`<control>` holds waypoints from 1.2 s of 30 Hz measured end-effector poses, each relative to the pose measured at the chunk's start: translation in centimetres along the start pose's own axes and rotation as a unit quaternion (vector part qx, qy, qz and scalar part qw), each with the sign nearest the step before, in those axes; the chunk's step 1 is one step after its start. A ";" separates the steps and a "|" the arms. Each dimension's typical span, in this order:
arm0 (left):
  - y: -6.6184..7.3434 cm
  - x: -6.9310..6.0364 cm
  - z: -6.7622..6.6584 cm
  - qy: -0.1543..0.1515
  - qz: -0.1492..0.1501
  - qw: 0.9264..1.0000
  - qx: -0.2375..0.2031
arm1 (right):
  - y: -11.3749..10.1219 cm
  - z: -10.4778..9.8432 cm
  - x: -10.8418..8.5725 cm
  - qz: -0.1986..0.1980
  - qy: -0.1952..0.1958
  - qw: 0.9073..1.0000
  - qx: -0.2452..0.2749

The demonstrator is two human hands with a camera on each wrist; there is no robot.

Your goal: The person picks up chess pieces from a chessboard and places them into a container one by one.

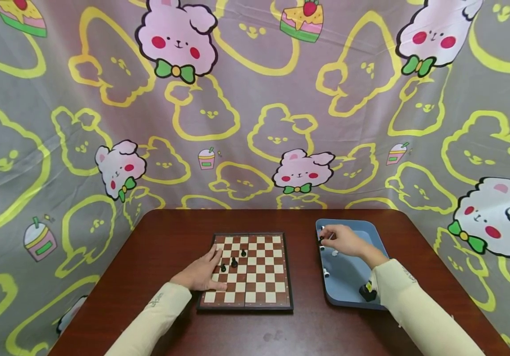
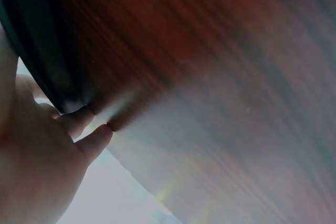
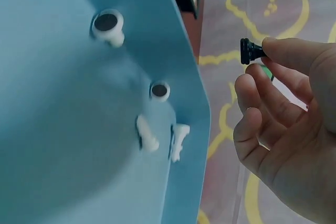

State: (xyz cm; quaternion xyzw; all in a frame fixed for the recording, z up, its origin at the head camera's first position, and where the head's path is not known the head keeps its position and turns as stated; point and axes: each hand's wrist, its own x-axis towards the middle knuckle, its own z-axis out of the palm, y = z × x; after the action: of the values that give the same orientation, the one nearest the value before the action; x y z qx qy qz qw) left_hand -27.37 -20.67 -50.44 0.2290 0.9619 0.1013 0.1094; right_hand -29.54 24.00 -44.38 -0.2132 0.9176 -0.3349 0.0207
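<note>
My right hand [image 1: 344, 241] is above the left rim of a blue tray [image 1: 353, 299]. Between thumb and fingertips it pinches a black chess piece [image 3: 253, 52], whose round base points outward; its head is hidden by the fingers. My left hand [image 1: 200, 272] rests with spread fingers on the left side of a brown-and-cream chessboard [image 1: 260, 286]. Near those fingers, three black chess pieces stand on the board: a small one [image 1: 223, 267], a taller one [image 1: 234, 262] and another [image 1: 243, 252]. In the left wrist view, fingers touch the board's dark edge [image 2: 39, 35].
Several white chess pieces lie in the tray, among them one with a dark base [image 3: 109, 24], one by the corner [image 3: 179, 141] and one on the floor [image 3: 147, 134]. A brown wooden table [image 1: 161, 237] carries board and tray. Patterned cloth [image 1: 246, 123] hangs around it.
</note>
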 end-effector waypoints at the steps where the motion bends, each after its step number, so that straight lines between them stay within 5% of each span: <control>1: 0.0 -0.1 0.0 0.001 0.002 1.000 -0.001 | 0.2 -0.2 -0.2 0.000 0.001 1.000 -0.002; 36: -0.2 -0.1 0.1 0.014 0.020 1.000 0.002 | 4.7 -3.4 -3.7 0.043 0.011 0.999 0.004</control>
State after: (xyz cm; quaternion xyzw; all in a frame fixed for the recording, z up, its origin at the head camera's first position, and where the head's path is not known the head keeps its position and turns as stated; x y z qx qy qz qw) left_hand -27.36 -20.85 -50.60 0.2469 0.9588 0.1050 0.0937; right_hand -28.55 30.81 -45.06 -0.1697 0.9246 -0.3399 0.0258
